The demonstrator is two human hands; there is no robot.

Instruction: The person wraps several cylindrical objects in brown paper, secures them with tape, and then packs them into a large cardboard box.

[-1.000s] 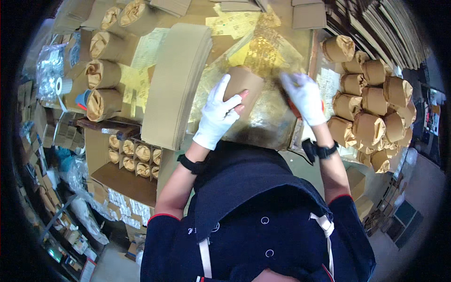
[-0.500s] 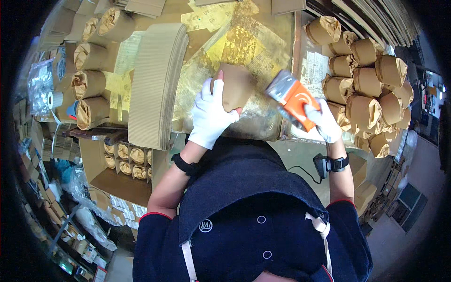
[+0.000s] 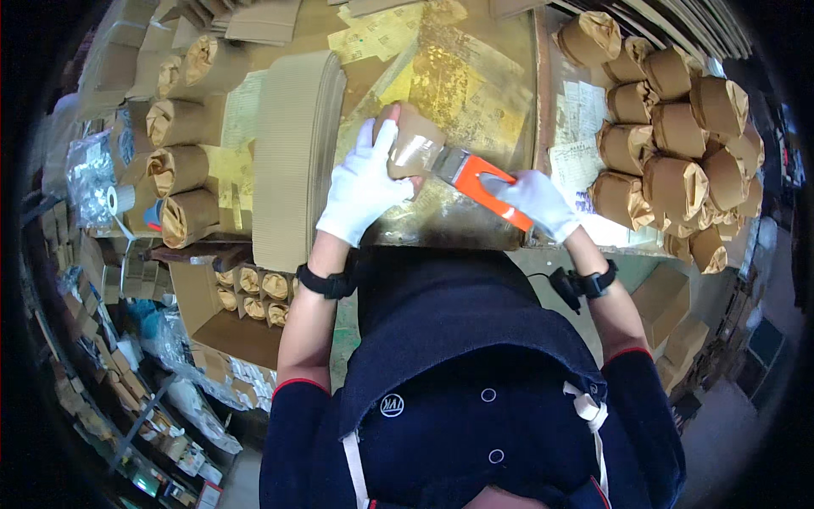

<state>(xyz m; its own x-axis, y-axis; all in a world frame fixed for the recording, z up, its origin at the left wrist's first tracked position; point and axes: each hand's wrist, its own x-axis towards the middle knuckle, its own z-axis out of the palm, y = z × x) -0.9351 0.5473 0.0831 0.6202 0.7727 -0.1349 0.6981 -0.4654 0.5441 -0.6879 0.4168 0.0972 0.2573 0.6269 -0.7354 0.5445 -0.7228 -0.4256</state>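
Note:
My left hand [image 3: 363, 188], in a white glove, curls around a brown cardboard-wrapped cylinder [image 3: 417, 136] on the worktable, thumb and fingers on its near and far sides. A glossy, clear patch like tape shows on the cylinder's right side. My right hand [image 3: 543, 204], also gloved in white, is closed around an orange tape dispenser [image 3: 482, 188]. The dispenser's grey end meets the cylinder's right side. A stack of corrugated cardboard sheets [image 3: 292, 161] stands just left of my left hand.
Brown wrapped cylinders with crumpled paper ends pile up at the right [image 3: 674, 174] and line the left side [image 3: 191, 216]. Below the table's left edge, an open carton [image 3: 233, 331] holds several more. Paper sheets [image 3: 466, 81] cover part of the worn tabletop [image 3: 458, 225].
My right hand has brought the tape dispenser leftward to the cylinder and turned it. My left hand keeps its hold, and the cylinder has tilted, with a glossy patch now showing. The view has shifted slightly.

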